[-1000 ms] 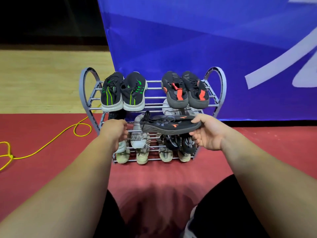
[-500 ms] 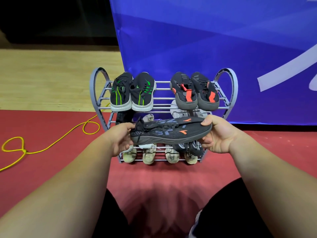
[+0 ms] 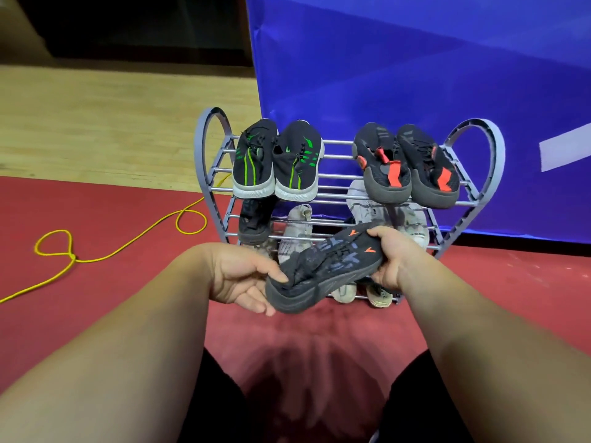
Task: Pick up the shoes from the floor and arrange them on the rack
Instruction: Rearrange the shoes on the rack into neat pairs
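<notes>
Step in hand: placing a shoe, mid-carry. Dark shoe (image 3: 326, 273) held by both hands in front of the rack (image 3: 473, 174), off the floor, not yet on any shelf. Left hand (image 3: 240, 279) half closed, thumb on top of the near end, fingers under the sole. Right hand (image 3: 390, 260) curled round the far end, thumb over the upper. Shoe runs tilted between them, lower at the left hand, higher at the right.

Rack sits just beyond both hands. Top shelf, above and beyond the left hand: green-striped pair (image 3: 275, 167). Above and beyond the right hand: red-accent pair (image 3: 406, 167). Middle shelf beyond the left hand holds one dark shoe (image 3: 256, 219), with a pale shoe (image 3: 297, 228) beside it; more pale shoes beyond the right hand. Bottom shelf mostly hidden behind the held shoe; light toes show just under the right hand.

Next move, my guess: turn the shoe end-on to the rack, then push it forward onto the middle shelf. The lone dark one looks like its mate, though the slot beside it looks taken, so it may be tight. Needs to clear the shelf bars and neighbours.

Shoe look: black knit upper, greyish pattern on the side, small orange marks near the right hand, thick dark sole. Looks soft, bends a bit in the grip.

Yellow cord (image 3: 128, 247) on the red floor, well off to the left of the left hand, not in the way.
</notes>
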A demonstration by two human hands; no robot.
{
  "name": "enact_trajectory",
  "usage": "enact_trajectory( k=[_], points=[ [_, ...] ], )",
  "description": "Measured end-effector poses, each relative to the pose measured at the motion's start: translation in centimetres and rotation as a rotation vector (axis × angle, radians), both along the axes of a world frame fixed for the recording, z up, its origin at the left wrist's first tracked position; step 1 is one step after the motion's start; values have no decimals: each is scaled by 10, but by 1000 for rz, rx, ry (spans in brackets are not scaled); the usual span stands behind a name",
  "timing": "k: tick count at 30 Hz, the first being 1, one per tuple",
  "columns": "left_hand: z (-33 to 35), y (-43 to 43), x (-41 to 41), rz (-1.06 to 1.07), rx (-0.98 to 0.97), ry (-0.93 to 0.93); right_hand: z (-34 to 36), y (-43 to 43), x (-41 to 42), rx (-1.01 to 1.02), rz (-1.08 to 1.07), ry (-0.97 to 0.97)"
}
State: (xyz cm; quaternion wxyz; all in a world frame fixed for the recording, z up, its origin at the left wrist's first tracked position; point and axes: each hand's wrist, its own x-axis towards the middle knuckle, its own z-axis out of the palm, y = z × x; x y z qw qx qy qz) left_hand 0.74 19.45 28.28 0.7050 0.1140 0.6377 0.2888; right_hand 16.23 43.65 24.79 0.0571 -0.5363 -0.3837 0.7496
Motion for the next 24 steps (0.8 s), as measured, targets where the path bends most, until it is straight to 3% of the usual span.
enact_trajectory(
  k=[6,13,18,20,24],
  points=[
    [-10,10,-15,252,17,-53,-10,-26,-44,-14,33,74],
    [-34,43,-28,637,75,-121,-15,-66,-71,95,454,-34],
    [-42,58,-38,727,161,-136,-20,-65,-94,164,295,41],
    [-41,62,-41,755,180,15,-25,-59,-106,181,186,48],
    [-56,52,-64,874,213,663,-39,-51,-118,267,170,-29]
  ],
)
